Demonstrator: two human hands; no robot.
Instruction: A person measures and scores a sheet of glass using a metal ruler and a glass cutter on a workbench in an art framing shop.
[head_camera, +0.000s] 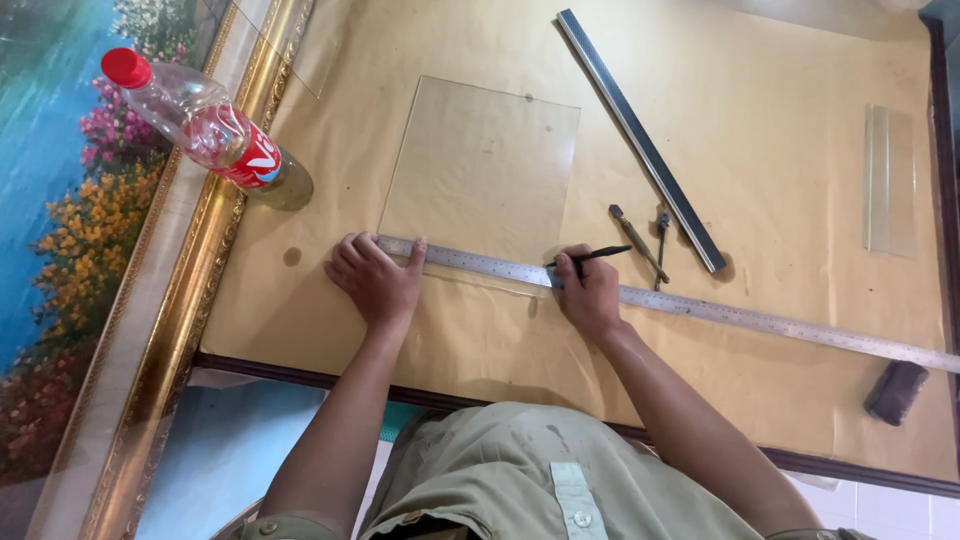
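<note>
A clear glass pane (482, 165) lies flat on the brown paper-covered table (780, 130). A long steel ruler (740, 316) runs across the pane's near edge and off to the right. My left hand (375, 275) presses the ruler's left end down, fingers spread. My right hand (588, 290) grips a thin black pen-like tool (598, 254), its tip at the ruler's far edge near the pane's right corner.
A plastic bottle with a red cap (205, 125) stands at the left. A dark straightedge (640, 140) lies diagonally at the back, two small metal tools (648, 245) beside it. A narrow glass strip (890, 180) lies right, a dark block (897, 390) near the front edge. A gold-framed painting (150, 340) leans at left.
</note>
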